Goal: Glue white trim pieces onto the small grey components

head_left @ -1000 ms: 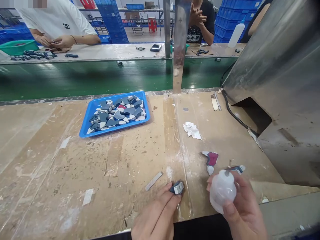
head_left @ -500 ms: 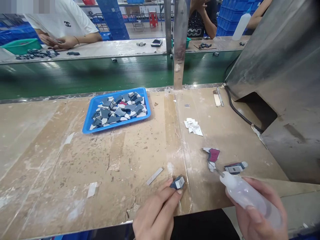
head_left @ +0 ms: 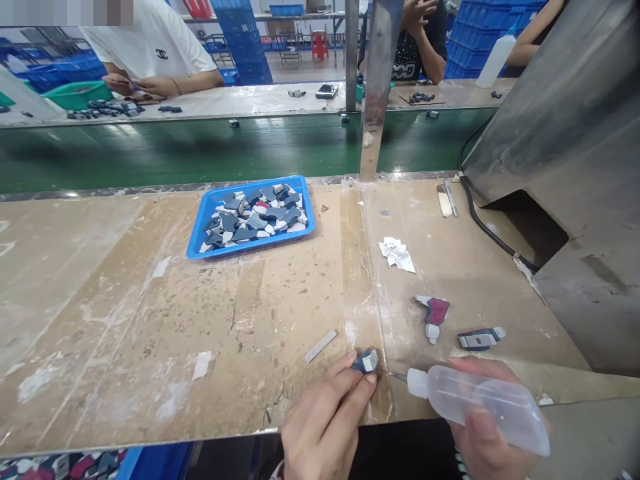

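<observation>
My left hand (head_left: 327, 420) pinches a small dark blue and white piece (head_left: 367, 361) against the worn workbench (head_left: 150, 320) near its front edge. My right hand (head_left: 483, 427) grips a clear squeeze bottle (head_left: 475, 400) lying almost level, its thin metal nozzle pointing left and ending just right of the small piece. Beyond the bottle, a maroon and grey piece (head_left: 433, 313) and a blue and grey piece (head_left: 480, 339) lie on the bench.
A blue tray (head_left: 200, 245) of several similar pieces sits mid-bench. A crumpled white scrap (head_left: 397, 253) lies right of it. A metal housing (head_left: 565, 147) with a black cable fills the right side. Beyond a green conveyor (head_left: 200, 150), other people work at a far bench.
My right hand has tipped the bottle from upright to almost level and swung its nozzle left, from near the maroon piece to beside the piece my left hand pinches. The view shifted slightly.
</observation>
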`<state>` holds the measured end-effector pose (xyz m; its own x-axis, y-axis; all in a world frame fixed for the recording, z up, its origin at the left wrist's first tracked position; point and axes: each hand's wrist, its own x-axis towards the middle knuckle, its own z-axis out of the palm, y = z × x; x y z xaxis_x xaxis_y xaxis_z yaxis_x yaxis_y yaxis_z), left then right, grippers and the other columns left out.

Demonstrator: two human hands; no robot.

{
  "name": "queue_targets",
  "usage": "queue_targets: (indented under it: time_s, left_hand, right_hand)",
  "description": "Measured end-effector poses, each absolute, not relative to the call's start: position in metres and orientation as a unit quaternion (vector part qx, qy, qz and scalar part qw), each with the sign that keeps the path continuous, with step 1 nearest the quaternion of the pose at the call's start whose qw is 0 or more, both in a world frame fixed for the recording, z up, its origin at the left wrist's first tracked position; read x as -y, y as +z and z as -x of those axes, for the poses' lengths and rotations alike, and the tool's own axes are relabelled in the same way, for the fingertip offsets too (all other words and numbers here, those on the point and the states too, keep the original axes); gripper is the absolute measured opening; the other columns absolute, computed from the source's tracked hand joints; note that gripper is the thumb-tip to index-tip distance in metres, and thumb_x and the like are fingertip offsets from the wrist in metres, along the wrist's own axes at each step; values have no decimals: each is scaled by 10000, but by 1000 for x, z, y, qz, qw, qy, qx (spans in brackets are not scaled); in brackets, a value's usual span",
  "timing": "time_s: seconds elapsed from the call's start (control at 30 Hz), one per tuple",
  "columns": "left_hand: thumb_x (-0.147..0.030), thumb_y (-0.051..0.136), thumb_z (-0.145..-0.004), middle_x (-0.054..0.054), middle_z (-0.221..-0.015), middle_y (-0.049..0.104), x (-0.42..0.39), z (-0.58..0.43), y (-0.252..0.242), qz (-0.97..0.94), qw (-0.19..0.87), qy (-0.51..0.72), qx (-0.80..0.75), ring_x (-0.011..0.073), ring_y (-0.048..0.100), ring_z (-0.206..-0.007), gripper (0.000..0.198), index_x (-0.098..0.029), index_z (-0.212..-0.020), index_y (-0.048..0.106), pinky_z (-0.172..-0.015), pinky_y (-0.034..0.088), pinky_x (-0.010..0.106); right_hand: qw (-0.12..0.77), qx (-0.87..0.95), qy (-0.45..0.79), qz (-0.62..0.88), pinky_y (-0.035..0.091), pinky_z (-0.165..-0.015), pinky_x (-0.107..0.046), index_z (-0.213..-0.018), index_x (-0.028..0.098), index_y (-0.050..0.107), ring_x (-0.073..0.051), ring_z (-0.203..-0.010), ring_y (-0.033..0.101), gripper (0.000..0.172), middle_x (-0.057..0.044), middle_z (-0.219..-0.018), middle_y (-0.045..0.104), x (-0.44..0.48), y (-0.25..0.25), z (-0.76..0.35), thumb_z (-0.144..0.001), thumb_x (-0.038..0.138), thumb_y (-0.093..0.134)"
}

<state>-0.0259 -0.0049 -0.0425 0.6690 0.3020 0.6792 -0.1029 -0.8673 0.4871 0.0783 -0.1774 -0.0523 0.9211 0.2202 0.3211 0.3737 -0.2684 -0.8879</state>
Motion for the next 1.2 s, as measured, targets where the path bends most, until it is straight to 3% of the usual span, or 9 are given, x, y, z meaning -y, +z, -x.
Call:
queue_targets:
  time_s: [0.2, 0.37, 0.67, 1.1, 1.2]
  left_hand:
    - [104, 630, -859, 64, -1075, 745, 4, 25, -45, -875, 249, 413, -38, 225, 712, -1158, 346, -121, -1096, 744, -910, 659, 280]
    - [100, 652, -872, 53, -1075, 736, 5, 23, -46, -867, 256, 425, -38, 208, 703, -1167, 310, -107, -1082, 748, -980, 627, 285]
    - [118, 613, -888, 70, -1130, 714, 8, 23, -42, -870, 278, 406, -28, 208, 667, -1222, 323, -81, -1106, 743, -1034, 589, 285]
    - [127, 604, -890, 72, -1144, 709, 6, 24, -45, -871, 265, 411, -31, 203, 668, -1222, 362, -91, -1147, 737, -1034, 590, 280]
    - [87, 628, -908, 82, -1132, 713, 6, 24, -41, -874, 252, 415, -27, 210, 671, -1217, 297, -84, -1122, 742, -1017, 599, 286]
  right_hand:
    - [595, 189, -94, 775, 537, -644, -487, -1017, 245, 669, -333, -813, 638, 452, -142, -909, 672, 167, -46, -81, -844, 663, 679]
    - [587, 317, -136, 732, 554, -490, -335, -1029, 190, 721, -248, -679, 682, 373, -102, -823, 726, 167, -49, -95, -904, 541, 702]
    - [597, 318, -137, 724, 574, -529, -284, -1014, 200, 742, -208, -676, 702, 318, -78, -822, 744, 163, -45, -99, -979, 498, 638]
    - [632, 270, -124, 716, 559, -519, -335, -974, 203, 755, -243, -684, 691, 360, -100, -823, 732, 162, -47, -97, -924, 552, 678]
    - [710, 183, -144, 664, 502, -495, -347, -916, 205, 759, -245, -669, 643, 373, -93, -807, 684, 161, -48, -99, -891, 567, 668]
